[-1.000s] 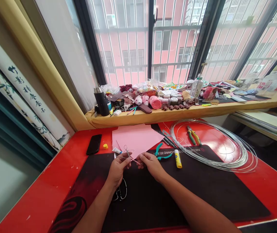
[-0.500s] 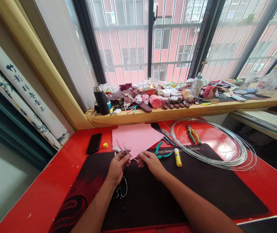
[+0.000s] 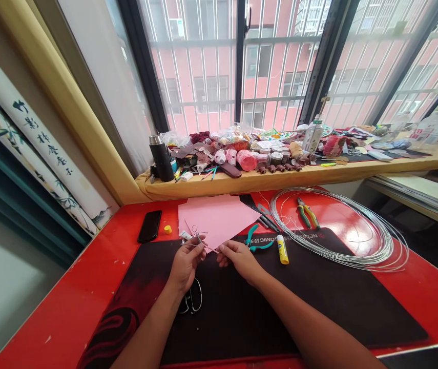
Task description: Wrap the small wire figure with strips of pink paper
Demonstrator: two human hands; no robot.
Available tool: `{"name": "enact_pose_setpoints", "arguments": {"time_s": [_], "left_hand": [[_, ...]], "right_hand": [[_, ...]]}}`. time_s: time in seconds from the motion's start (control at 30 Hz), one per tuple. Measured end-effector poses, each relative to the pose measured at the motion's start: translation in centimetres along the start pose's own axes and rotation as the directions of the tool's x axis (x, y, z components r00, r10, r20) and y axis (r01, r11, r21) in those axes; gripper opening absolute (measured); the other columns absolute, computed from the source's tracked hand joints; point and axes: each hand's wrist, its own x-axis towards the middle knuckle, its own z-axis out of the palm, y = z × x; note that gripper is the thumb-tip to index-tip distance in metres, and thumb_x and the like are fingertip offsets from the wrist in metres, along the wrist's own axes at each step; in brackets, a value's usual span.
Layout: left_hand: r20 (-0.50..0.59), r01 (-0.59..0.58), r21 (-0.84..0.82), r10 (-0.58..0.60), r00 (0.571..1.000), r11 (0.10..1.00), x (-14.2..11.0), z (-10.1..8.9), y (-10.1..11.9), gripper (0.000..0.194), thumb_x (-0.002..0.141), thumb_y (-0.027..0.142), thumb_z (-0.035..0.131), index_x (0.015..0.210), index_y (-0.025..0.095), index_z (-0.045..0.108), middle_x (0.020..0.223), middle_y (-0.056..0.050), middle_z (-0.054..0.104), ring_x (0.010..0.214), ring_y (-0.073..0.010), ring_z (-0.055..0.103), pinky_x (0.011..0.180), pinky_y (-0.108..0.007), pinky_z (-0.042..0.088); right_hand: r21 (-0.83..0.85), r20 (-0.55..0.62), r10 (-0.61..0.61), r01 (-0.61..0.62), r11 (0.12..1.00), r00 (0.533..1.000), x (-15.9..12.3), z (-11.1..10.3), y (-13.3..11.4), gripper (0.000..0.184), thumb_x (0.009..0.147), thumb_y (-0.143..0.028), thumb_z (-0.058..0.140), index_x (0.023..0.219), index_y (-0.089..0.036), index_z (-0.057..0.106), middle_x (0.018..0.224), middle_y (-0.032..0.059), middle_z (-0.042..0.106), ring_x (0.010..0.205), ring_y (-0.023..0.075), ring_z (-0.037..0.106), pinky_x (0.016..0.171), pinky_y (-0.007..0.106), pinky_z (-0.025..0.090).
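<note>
Left hand (image 3: 185,265) and right hand (image 3: 240,259): fingers pinching thin wire form (image 3: 195,234) by its stem. Looks light, springy, easily bent; best held low, near fingers.

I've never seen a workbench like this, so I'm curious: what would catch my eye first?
The glossy red table stands out, with a big coil of silver wire at its right. At the centre, the left hand holds a small twist of wire over pink paper. Behind, craft supplies crowd the windowsill.
</note>
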Motion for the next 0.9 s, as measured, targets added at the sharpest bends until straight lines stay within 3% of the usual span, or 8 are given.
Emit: {"name": "enact_pose_setpoints", "arguments": {"time_s": [0.4, 0.9], "left_hand": [[0.01, -0.017, 0.043, 0.017, 1.0, 0.999, -0.17, 0.14, -0.01, 0.045, 0.065, 0.031, 0.097, 0.104, 0.014, 0.083, 0.086, -0.005, 0.072, 0.065, -0.0101, 0.059, 0.059, -0.022, 0.046], [0.109, -0.022, 0.199, 0.001, 0.994, 0.98, -0.42, 0.33, -0.09, 0.043, 0.067, 0.036, 0.096, 0.104, 0.016, 0.085, 0.075, -0.003, 0.07, 0.065, -0.0119, 0.057, 0.061, -0.024, 0.043]], "right_hand": [[0.043, -0.103, -0.015, 0.019, 0.999, 0.995, 0.02, -0.43, 0.03, 0.045, 0.087, -0.062, 0.073, 0.09, -0.017, 0.072, 0.074, 0.0022, 0.073, 0.062, 0.0152, 0.067, 0.063, 0.028, 0.049], [-0.086, 0.017, -0.06, 0.062, 0.994, 0.998, -0.26, 0.17, 0.05, 0.044, 0.088, -0.061, 0.076, 0.089, -0.018, 0.073, 0.077, 0.0018, 0.072, 0.065, 0.017, 0.067, 0.065, 0.03, 0.05]]}}
